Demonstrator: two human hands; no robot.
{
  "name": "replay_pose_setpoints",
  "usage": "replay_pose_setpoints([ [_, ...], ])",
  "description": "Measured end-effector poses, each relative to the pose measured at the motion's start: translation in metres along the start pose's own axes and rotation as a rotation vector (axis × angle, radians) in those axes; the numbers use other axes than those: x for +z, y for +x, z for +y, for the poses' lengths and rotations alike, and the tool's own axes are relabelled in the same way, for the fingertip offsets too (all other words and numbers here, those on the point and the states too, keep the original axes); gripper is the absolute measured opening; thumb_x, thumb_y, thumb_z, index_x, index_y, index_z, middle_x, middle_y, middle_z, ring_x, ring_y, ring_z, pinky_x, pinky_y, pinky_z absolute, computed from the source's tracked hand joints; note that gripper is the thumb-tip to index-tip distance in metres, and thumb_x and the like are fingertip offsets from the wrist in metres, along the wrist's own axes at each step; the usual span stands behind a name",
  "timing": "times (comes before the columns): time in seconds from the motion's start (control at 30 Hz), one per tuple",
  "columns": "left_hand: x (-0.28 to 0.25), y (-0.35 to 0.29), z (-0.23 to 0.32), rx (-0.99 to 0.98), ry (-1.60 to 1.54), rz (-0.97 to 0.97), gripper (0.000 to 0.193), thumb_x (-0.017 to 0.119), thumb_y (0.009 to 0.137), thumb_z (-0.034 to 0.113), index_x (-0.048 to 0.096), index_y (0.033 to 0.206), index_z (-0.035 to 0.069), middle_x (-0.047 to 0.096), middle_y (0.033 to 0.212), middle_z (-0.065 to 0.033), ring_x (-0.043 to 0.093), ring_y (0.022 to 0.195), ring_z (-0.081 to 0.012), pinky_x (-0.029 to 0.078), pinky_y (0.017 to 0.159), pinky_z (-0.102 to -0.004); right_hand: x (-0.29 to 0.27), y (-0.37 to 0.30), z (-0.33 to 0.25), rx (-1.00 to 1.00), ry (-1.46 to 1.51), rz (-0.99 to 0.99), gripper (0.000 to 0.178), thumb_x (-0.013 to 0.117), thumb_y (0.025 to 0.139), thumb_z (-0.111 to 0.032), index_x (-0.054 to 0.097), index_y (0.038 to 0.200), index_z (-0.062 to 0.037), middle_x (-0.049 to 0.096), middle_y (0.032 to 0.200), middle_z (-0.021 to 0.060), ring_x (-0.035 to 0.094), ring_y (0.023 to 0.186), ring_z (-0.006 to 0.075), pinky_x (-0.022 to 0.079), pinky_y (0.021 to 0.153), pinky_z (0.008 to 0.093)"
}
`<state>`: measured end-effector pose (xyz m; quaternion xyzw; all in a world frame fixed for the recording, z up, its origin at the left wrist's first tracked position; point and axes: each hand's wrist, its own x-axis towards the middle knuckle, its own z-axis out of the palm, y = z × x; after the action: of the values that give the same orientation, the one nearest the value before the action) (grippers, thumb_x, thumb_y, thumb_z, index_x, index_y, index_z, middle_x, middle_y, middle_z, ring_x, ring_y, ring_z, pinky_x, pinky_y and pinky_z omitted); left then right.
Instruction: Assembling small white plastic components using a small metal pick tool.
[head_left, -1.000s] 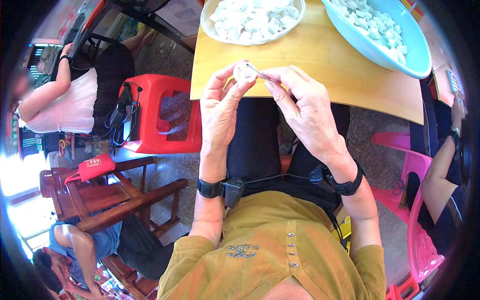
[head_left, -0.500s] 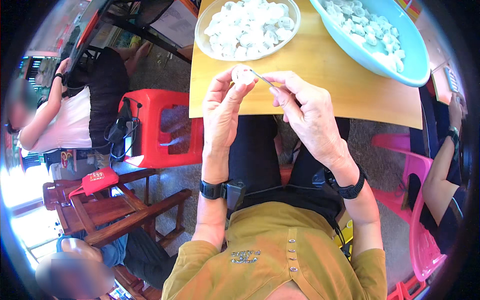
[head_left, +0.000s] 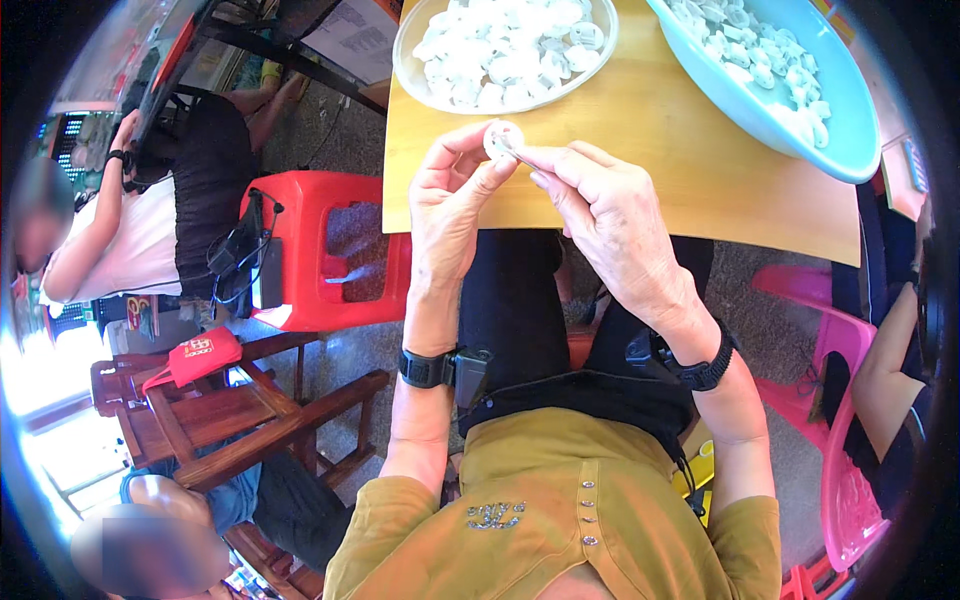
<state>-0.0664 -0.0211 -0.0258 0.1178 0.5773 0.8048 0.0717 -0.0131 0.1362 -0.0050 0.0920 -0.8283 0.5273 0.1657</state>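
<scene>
The left hand [head_left: 447,212] pinches 1 small round white piece [head_left: 502,136] between thumb and fingers, above the near edge of the worktop [head_left: 715,195]. The right hand [head_left: 628,225] pinches a thin tool [head_left: 514,154] at the piece's right side; fingers cover most of the tool, and whether its tip touches is hard to tell. Beyond, on the worktop, a clear bowl [head_left: 428,99] and a light-blue basin [head_left: 848,135] hold more white parts [head_left: 500,62], both vessels cut off by the upper edge. The mustard shirt [head_left: 560,465] bears a glittery emblem; left of it, a red pouch [head_left: 203,358] shows pale printing, too small to make out.
</scene>
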Motion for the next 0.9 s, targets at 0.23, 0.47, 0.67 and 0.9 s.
replay_pose_setpoints([
  [0.23, 0.005, -0.002, -0.014, -0.068, 0.002, -0.011, 0.034, 0.067, 0.082, -0.002, 0.057, 0.115, -0.001, 0.063, 0.111, -0.0101, 0.059, 0.102, -0.0152, 0.047, 0.092, -0.0288, -0.005, -0.004, 0.013, 0.030, 0.072, 0.041, 0.020, 0.059, 0.086, -0.004, 0.063, 0.105, -0.0034, 0.060, 0.081, 0.0170, 0.060, 0.073, 0.0346, 0.048, 0.064, 0.0385],
  [0.47, 0.004, 0.002, -0.011, -0.044, 0.025, 0.039, 0.032, 0.066, 0.083, -0.001, 0.057, 0.114, -0.001, 0.064, 0.111, -0.0098, 0.060, 0.102, -0.0148, 0.047, 0.092, -0.0285, -0.004, 0.000, 0.022, 0.018, 0.083, 0.030, 0.020, 0.059, 0.086, -0.007, 0.063, 0.105, -0.0027, 0.062, 0.083, 0.0157, 0.061, 0.073, 0.0331, 0.049, 0.064, 0.0387],
  [0.67, 0.013, 0.005, -0.024, -0.008, 0.076, 0.027, 0.027, 0.066, 0.086, 0.005, 0.057, 0.112, 0.000, 0.063, 0.108, -0.0069, 0.060, 0.099, -0.0118, 0.048, 0.090, -0.0270, -0.017, -0.009, 0.022, 0.436, 0.477, 0.111, 0.028, 0.051, 0.098, -0.020, 0.061, 0.119, -0.0055, 0.055, 0.074, -0.0025, 0.038, 0.048, -0.0013, 0.028, 0.042, 0.0142],
  [0.9, -0.010, -0.029, 0.010, 0.053, -0.088, 0.107, 0.029, 0.066, 0.085, 0.004, 0.057, 0.113, 0.000, 0.064, 0.107, -0.0072, 0.061, 0.099, -0.0136, 0.049, 0.090, -0.0289, -0.006, -0.008, 0.023, 0.336, 0.404, 0.045, 0.028, 0.049, 0.098, -0.019, 0.061, 0.120, -0.0056, 0.051, 0.071, -0.0036, 0.040, 0.051, -0.0003, 0.032, 0.044, 0.0147],
])
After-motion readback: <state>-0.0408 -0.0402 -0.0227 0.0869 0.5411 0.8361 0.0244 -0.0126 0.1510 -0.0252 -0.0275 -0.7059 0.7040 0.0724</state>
